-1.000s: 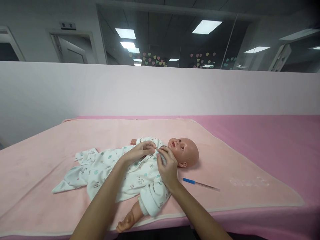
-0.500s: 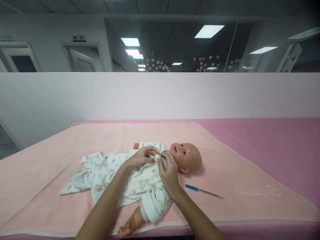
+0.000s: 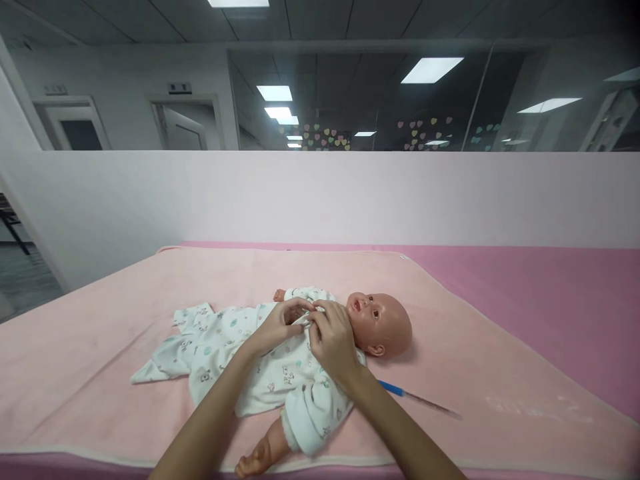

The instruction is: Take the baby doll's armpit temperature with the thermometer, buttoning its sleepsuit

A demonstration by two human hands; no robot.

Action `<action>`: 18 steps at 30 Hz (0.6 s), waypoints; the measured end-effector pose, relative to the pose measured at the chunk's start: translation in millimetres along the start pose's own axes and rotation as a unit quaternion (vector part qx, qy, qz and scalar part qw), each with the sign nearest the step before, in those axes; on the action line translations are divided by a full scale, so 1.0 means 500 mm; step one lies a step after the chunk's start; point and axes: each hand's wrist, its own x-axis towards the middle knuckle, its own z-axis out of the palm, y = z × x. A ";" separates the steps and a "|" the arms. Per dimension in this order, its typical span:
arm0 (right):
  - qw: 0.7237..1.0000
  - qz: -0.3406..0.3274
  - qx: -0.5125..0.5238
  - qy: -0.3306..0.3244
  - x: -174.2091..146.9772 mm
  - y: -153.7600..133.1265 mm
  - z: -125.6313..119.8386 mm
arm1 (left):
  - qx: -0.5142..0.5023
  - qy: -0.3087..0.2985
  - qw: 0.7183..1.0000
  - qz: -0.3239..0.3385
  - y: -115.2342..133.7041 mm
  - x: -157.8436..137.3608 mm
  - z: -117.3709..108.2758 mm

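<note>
A baby doll (image 3: 385, 323) lies on its back, its head to the right, dressed in a white printed romper (image 3: 270, 380). At the chest, my left hand (image 3: 283, 325) pinches the romper's front edge with curled fingers. Right beside it, close under the doll's chin, my right hand (image 3: 334, 340) grips the same cloth between thumb and fingers. The fingertips of both hands nearly meet, and they hide the exact spot of the fastening. One doll arm (image 3: 265, 450) sticks out of its sleeve towards me. The romper's legs lie flat to the left.
A thin stick with a blue handle (image 3: 393, 388) lies right of my right forearm, which covers its end. Under the doll is a peach blanket (image 3: 465, 347) over a pink surface (image 3: 550, 300). A white partition (image 3: 350, 197) rises behind, with a window above it.
My fingers have drawn closer together at the romper's chest, and the right hand has shifted slightly left over the cloth. The whole view has tilted a little.
</note>
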 end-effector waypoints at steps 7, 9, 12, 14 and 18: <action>0.998 -0.003 -0.014 -0.067 0.003 0.015 0.012 | -0.004 0.241 0.971 0.000 -0.030 0.003 -0.006; 0.997 0.004 -0.022 -0.075 -0.003 0.014 0.011 | 0.003 0.227 0.974 0.001 -0.033 0.003 -0.005; 0.996 0.010 -0.013 -0.088 -0.005 0.014 0.007 | 0.032 0.197 0.980 -0.001 -0.035 0.004 -0.003; 0.995 0.015 0.006 -0.093 -0.004 0.014 0.003 | 0.061 0.191 0.980 0.003 -0.033 0.003 0.001; 0.996 0.008 0.040 -0.079 -0.002 0.013 -0.004 | 0.157 0.162 0.974 0.009 -0.021 -0.010 0.009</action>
